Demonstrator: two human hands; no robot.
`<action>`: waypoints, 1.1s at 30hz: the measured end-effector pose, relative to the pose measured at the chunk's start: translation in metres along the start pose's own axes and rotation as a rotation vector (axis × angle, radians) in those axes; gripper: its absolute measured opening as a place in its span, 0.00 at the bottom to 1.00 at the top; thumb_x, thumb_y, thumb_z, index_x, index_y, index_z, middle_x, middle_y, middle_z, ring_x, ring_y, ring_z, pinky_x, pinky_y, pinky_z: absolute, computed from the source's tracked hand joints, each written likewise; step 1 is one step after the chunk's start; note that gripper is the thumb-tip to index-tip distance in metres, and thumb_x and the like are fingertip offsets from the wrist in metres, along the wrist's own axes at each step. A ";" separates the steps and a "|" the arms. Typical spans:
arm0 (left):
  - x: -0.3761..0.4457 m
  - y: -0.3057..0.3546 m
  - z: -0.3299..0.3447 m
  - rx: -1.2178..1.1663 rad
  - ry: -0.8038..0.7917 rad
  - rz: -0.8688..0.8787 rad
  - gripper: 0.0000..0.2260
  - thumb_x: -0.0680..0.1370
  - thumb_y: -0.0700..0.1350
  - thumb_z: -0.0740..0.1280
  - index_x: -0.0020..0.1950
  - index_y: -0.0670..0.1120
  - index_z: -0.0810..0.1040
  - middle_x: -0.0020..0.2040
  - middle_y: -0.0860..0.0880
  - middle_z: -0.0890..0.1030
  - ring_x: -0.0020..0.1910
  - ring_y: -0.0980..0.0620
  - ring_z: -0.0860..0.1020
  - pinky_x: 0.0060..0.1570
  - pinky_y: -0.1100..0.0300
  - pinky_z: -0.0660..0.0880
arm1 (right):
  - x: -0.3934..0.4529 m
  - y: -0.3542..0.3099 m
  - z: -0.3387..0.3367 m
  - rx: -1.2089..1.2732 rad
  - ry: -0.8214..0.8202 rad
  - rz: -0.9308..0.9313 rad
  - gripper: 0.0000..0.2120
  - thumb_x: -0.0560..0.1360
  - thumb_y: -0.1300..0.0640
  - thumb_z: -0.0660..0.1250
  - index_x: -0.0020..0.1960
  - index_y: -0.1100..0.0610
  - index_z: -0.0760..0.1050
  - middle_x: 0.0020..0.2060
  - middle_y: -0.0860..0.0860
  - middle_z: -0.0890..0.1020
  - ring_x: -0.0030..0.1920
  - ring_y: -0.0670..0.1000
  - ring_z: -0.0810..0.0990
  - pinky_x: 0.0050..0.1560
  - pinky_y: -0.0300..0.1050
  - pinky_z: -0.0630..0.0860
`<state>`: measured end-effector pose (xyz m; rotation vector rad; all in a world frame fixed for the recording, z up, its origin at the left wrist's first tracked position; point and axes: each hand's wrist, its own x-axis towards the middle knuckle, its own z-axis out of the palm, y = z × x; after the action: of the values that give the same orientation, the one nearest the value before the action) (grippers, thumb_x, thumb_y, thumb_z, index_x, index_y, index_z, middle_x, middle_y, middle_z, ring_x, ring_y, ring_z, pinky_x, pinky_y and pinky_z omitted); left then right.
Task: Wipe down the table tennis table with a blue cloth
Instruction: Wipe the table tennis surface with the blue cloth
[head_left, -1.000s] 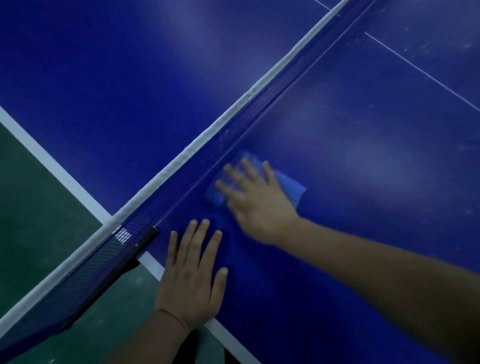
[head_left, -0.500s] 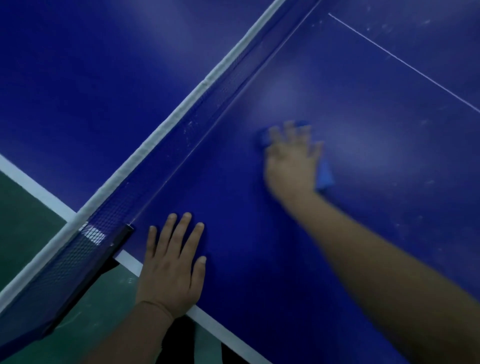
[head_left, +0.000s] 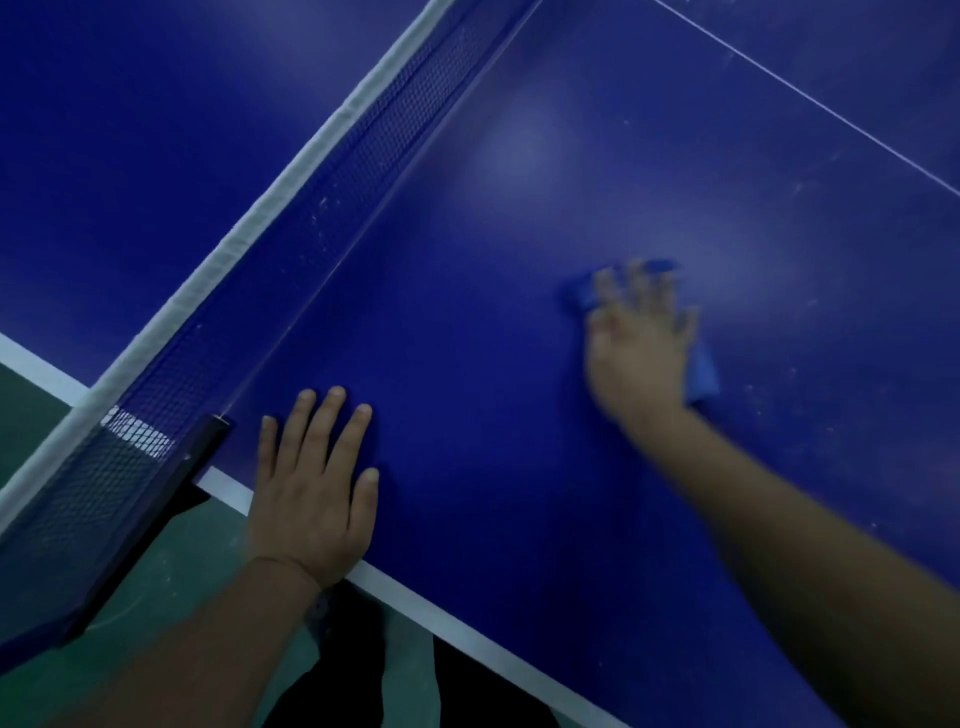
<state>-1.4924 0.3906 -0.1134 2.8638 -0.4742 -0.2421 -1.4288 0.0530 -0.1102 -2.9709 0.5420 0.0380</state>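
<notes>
Now right hand (head_left: 641, 353) fingers spread, pressing blue cloth (head_left: 702, 375) on table (head_left: 493, 338); left hand (head_left: 311, 493) flat, fingers straight.

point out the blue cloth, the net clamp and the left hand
blue cloth (head_left: 702, 375): head view, corner showing right of the right hand.
net clamp (head_left: 200, 451): head view, black bracket at table edge.
left hand (head_left: 310, 499): head view, back of hand.
</notes>
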 end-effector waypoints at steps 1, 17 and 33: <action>0.000 0.000 0.000 0.001 0.002 0.001 0.27 0.80 0.53 0.51 0.76 0.43 0.66 0.78 0.42 0.62 0.78 0.41 0.55 0.75 0.36 0.50 | -0.034 -0.021 0.009 -0.018 -0.046 -0.269 0.26 0.80 0.48 0.54 0.78 0.46 0.61 0.79 0.52 0.59 0.79 0.60 0.52 0.73 0.72 0.51; -0.001 0.000 0.005 0.028 0.008 -0.004 0.28 0.80 0.54 0.51 0.77 0.44 0.64 0.79 0.43 0.60 0.79 0.42 0.53 0.76 0.38 0.47 | -0.049 0.021 0.003 -0.043 -0.070 -0.457 0.26 0.80 0.46 0.51 0.77 0.47 0.63 0.78 0.53 0.61 0.78 0.62 0.54 0.72 0.73 0.53; -0.002 0.002 0.002 0.022 0.010 -0.019 0.28 0.80 0.55 0.50 0.78 0.45 0.63 0.79 0.43 0.59 0.79 0.43 0.52 0.76 0.40 0.45 | -0.131 0.005 0.013 -0.083 -0.278 -1.393 0.27 0.78 0.45 0.56 0.77 0.43 0.60 0.79 0.49 0.57 0.80 0.61 0.48 0.74 0.71 0.42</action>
<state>-1.4949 0.3887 -0.1144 2.8910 -0.4505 -0.2266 -1.5531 0.0956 -0.1171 -2.6327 -1.5328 0.3156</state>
